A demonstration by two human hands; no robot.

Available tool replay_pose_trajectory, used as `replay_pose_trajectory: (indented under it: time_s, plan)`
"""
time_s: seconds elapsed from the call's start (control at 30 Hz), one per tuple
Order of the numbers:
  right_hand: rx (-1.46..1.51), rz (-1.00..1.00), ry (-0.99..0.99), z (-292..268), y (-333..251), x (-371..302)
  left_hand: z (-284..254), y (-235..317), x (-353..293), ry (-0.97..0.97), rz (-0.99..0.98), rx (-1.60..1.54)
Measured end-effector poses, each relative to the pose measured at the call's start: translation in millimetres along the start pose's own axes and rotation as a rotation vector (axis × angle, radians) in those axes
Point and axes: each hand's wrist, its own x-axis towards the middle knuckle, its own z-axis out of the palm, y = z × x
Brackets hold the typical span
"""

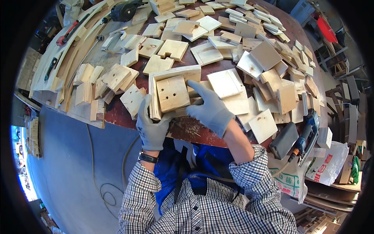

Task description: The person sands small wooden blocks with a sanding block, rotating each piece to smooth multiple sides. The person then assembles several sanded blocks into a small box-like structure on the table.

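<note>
At the table's near edge, two plywood boards meet in a corner, one upright strip (155,99) on the left and one long strip (179,73) across the far side. Within that corner sits a square wooden block (173,93) with several small dark holes. My left hand (151,126), in a grey glove, is closed round the lower left of the boards, thumb under the block's near edge. My right hand (210,106), gloved too, grips the block's right side with the index finger along its edge; some fingertips are hidden.
Loose wooden pieces (206,52) cover the red-brown table (187,130). A blue power tool with a hose (309,126) lies at the right edge beside a dark flat object (283,140). Long strips (72,66), a red-handled tool (68,33) and a black tool (124,11) lie left.
</note>
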Motion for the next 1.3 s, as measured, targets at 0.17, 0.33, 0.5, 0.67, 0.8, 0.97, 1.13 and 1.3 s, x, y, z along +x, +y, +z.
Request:
replay_pose_trajectory:
  time_s: [0.17,0.33,0.5,0.67,0.8,0.97,1.13,1.3]
  plan:
    - [0.012,0.035,-0.117,-22.9,-4.8,-4.2,-0.6,3.4,0.8,-0.025,-0.033,0.006]
    - [-0.057,-0.091,0.044,-11.3,-1.6,5.6,-0.1,4.0,2.7,-0.027,-0.061,-0.053]
    - [-0.351,-0.054,0.122,-5.7,-7.5,8.6,0.8,2.4,2.2,-0.007,-0.015,0.013]
    - [-0.352,-0.103,0.135,-8.6,0.9,12.0,1.6,1.8,2.9,-0.011,-0.029,-0.006]
    - [-0.359,-0.239,0.207,-4.3,0.9,8.7,0.5,4.5,1.7,-0.002,-0.028,0.004]
    - [-0.446,-0.446,0.321,10.6,-4.3,-3.7,1.8,5.1,4.6,0.041,0.002,0.026]
    - [-1.091,-0.551,0.224,17.0,-16.3,-5.6,1.5,1.7,3.2,0.078,0.044,-0.022]
    - [-0.955,-0.598,0.157,-5.5,-29.9,-7.7,1.1,3.1,6.2,0.049,0.065,-0.019]
